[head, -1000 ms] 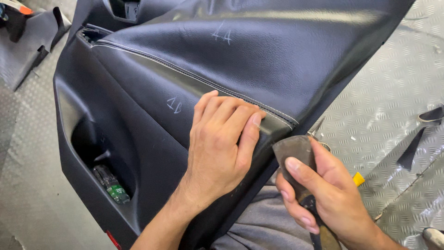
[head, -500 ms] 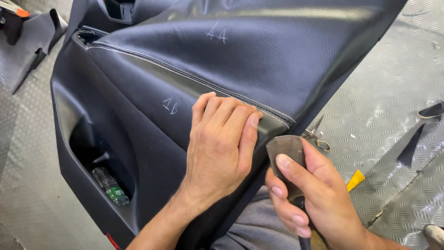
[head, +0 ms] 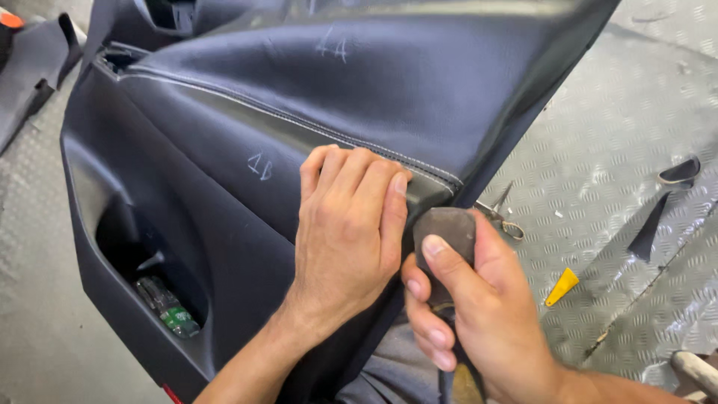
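Black door panel (head: 224, 187) fills my view, top edge cut off. My left hand (head: 348, 228) lies flat on it beside the stitched seam, fingers together. My right hand (head: 467, 314) grips a dark flat tool (head: 446, 232) at the panel's edge, its lower part hidden. Scissors (head: 499, 217) half hidden behind; yellow wedge (head: 562, 286) on the floor.

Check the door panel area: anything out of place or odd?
A small bottle lies loose in the door panel pocket, and scissors plus a yellow wedge lie on the tread-plate floor.
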